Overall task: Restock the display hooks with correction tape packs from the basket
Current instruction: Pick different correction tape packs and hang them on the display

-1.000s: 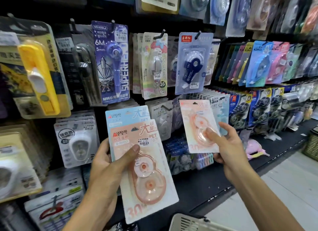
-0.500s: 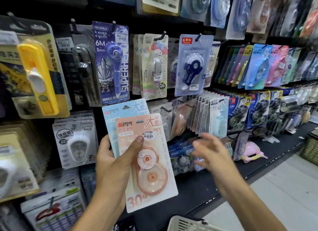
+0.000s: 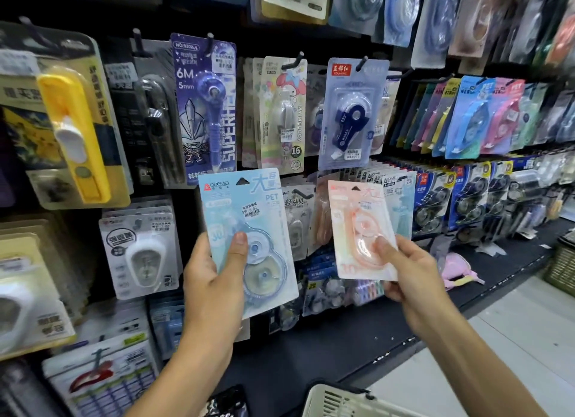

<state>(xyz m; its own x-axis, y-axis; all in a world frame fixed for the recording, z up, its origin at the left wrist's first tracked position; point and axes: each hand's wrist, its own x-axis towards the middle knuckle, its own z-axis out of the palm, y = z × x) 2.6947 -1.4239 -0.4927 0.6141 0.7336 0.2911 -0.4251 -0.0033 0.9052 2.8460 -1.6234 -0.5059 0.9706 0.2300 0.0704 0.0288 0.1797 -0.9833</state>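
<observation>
The right hand (image 3: 410,279) is pinching the peach correction tape pack (image 3: 361,230) by its lower edge, keeping the hang hole above the fingers free for the hook. The left hand (image 3: 214,279) is gripping the blue correction tape pack (image 3: 249,230), thumb across its blister, holding it in reserve.

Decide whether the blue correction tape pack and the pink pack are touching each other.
Apart. The head view shows the blue pack in the left hand and the pink pack in the right hand, with hanging stock visible between them.
</observation>
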